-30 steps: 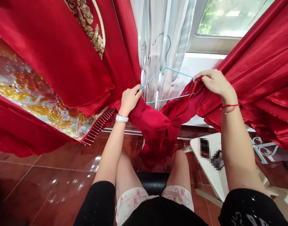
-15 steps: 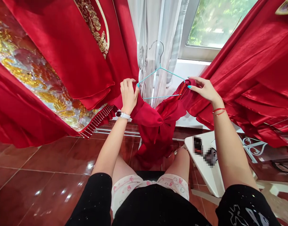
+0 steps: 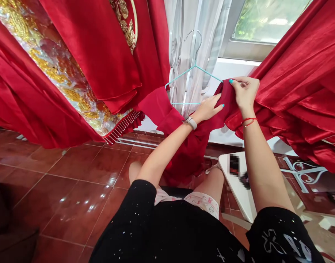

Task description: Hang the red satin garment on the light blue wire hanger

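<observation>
A red dress (image 3: pixel 185 159) hangs on a thin teal hanger (image 3: pixel 181 75) with a bare metal hook. Its left shoulder piece drapes over one end of the hanger. At the other end, my right hand (image 3: pixel 246 91) pinches the red shoulder fabric between thumb and fingers. My left hand (image 3: pixel 208 109), with a watch on its wrist, reaches across the front of the dress. Its fingers are stretched out and touch the inner edge of that same shoulder piece, thumb apart. Part of the bodice is hidden behind my left forearm.
Red satin garments with gold decoration (image 3: pixel 126 34) hang at the left, more red satin (image 3: pixel 299 80) at the right. Behind are a white curtain (image 3: pixel 178 44) and a window (image 3: pixel 266 22). A white stool (image 3: pixel 246 204) holding blurred items stands by my right knee, near a white scrolled metal stand (image 3: pixel 307 171).
My left hand has left the dress's left shoulder and crossed right to the other shoulder. My right hand has turned and pinches the fabric there. The view has shifted slightly.
</observation>
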### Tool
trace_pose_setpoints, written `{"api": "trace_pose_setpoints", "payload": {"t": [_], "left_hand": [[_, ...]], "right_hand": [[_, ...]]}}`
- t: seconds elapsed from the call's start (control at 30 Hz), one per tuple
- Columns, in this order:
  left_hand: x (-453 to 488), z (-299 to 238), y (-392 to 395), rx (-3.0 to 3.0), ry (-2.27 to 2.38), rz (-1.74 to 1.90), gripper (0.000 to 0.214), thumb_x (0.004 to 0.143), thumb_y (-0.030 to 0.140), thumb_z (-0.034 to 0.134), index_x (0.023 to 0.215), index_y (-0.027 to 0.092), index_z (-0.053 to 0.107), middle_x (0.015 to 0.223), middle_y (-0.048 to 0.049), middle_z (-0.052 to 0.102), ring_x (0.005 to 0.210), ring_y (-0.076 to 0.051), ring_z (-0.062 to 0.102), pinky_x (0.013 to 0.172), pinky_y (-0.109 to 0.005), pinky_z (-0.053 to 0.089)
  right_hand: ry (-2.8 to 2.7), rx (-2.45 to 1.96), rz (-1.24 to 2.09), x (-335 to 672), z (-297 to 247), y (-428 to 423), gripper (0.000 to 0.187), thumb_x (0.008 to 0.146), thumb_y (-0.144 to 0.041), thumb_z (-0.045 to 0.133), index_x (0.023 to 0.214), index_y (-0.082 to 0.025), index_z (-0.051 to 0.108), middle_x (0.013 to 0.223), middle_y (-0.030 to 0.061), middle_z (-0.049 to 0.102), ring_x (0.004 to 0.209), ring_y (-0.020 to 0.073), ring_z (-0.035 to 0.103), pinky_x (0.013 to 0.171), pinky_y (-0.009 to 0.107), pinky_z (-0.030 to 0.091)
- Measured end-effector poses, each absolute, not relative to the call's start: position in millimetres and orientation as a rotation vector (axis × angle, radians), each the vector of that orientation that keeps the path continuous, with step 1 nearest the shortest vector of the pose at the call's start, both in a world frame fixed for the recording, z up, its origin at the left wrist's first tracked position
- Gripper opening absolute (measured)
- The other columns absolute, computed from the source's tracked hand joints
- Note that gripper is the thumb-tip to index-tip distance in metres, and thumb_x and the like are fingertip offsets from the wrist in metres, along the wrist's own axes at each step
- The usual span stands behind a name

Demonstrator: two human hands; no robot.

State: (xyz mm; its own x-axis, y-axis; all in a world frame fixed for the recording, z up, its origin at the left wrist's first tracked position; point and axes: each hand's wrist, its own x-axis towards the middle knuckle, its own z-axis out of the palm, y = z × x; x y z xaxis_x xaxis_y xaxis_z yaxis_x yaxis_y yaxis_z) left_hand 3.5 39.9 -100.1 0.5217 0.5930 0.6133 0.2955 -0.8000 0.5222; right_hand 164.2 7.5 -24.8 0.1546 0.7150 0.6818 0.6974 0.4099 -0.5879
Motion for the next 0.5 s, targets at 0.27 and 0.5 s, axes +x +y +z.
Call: {"api": "trace_pose_setpoints", "payload": {"t": [0.27, 0.5], "left_hand": [[-33.9, -108.8, -8.7, 2.256, 0.724, 1.311, 0.052, 0.1, 0.02, 0.044, 0.152, 0.019, 0.049, 0.16, -0.0143, 0.052, 0.153, -0.026, 0.045, 0.132, -0.047, 0.03], [-124.0, -100.8, -151.1, 2.161, 0.596, 1.284, 0.035, 0.105, 0.026, 0.048, 0.134, 0.035, 0.064, 0.14, -0.0073, 0.068, 0.132, -0.02, 0.065, 0.115, -0.039, 0.055]], "right_hand": [[-1.552, -1.259, 0.001, 143.8, -31.3, -53.1, 0.017, 0.09, -0.034, 0.059, 0.103, -0.035, 0.071, 0.123, 0.005, 0.073, 0.114, 0.0302, 0.066, 0.107, 0.045, 0.051], [-1.19, -1.52, 0.606, 78.3, -203.0, -160.4, 0.027, 0.087, -0.039, 0.044, 0.091, -0.03, 0.068, 0.102, 0.0091, 0.075, 0.107, 0.0323, 0.069, 0.1, 0.05, 0.055]]}}
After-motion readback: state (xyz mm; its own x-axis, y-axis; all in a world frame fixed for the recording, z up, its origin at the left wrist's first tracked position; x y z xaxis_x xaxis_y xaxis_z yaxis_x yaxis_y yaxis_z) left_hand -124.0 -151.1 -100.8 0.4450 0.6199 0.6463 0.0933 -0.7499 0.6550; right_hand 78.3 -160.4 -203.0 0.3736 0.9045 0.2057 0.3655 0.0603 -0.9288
